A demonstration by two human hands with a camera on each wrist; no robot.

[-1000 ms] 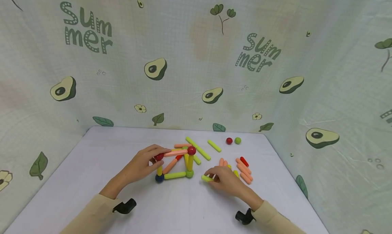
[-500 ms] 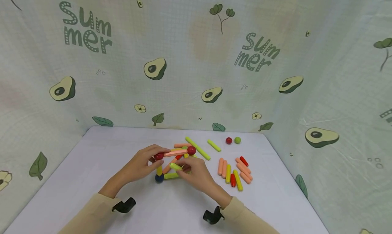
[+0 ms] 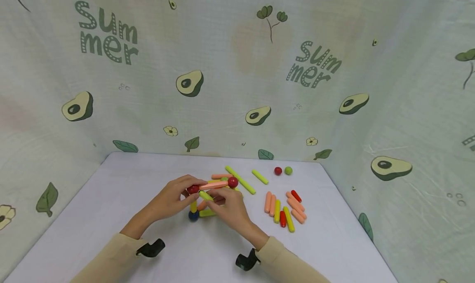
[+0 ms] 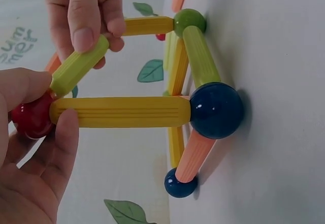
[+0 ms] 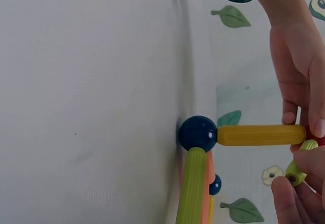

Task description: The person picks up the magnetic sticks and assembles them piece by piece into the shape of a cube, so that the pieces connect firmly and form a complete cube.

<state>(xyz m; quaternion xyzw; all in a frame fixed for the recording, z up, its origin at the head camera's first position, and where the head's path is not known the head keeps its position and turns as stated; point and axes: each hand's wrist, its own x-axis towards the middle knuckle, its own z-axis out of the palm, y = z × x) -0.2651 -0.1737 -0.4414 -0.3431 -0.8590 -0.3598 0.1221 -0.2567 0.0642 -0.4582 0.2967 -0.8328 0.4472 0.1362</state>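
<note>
A: Tabletop [image 3: 111, 192], white and plain, runs back to cloth walls [image 3: 230, 68] printed with avocados, leaves and "Summer".

B: And the hands?

A: Left hand [image 3: 168, 200] pinches the red ball [image 4: 31, 117] atop the stick-and-ball frame [image 3: 211, 196], thumb and fingers curled round it, at the middle of the table. Right hand [image 3: 230, 206] pinches a lime stick [image 4: 78, 65] between thumb and fingertips, its far end against that red ball.

B: The frame itself?

A: A yellow stick [image 4: 119, 111] stands on a dark blue ball [image 4: 216, 109] on the table; a second red ball [image 3: 232, 182] caps the other corner.

B: Anything loose?

A: Orange, yellow and red sticks [image 3: 283, 211] lie to the right of the frame, two lime sticks [image 3: 249, 179] behind, a red and a green ball [image 3: 283, 171] near the back wall.
</note>
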